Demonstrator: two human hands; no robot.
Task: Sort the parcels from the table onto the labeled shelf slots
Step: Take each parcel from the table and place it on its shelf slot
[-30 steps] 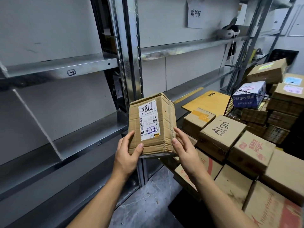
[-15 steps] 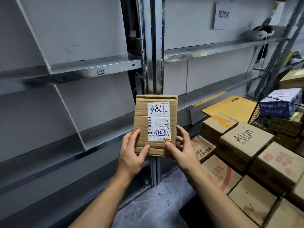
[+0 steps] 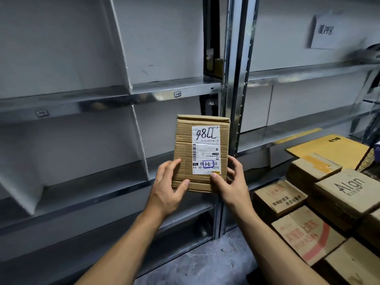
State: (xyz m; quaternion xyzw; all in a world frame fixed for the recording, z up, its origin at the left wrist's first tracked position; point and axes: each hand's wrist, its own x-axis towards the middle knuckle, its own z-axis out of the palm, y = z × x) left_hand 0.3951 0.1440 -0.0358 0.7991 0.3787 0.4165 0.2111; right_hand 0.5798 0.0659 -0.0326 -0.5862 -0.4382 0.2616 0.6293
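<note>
A: Since half a second ago the box [image 3: 201, 153] is carried to the left. It was seen straight in front of the steel post [image 3: 238, 99]. Now only its right edge is met by that post, and the left bay of the shelf [image 3: 102, 190] is seen behind it.

B: And the pile of boxes [image 3: 304, 233] is pushed further to the right of the view. How is the box held?

A: It is gripped at its lower end from both sides. The thumb of the left hand [image 3: 168, 182] is laid on the front face, low at the left, with the fingers wrapped behind. The right hand [image 3: 230, 182] is closed on the lower right corner in the same way, with the thumb in front and the fingers curled round the side edge.

B: So the box is held upright in the air, clear of every shelf board.

A: Yes, and its white label [image 3: 206, 150] is turned to the camera. Large handwriting is seen at the top, and a small blue-framed "1-2" near the bottom.

B: A tag [image 3: 177, 94] marked "1-2" is made out on the shelf edge, above the box and a little to its left.

A: A second tag [image 3: 40, 113] is seen further left; it cannot be read.
</note>
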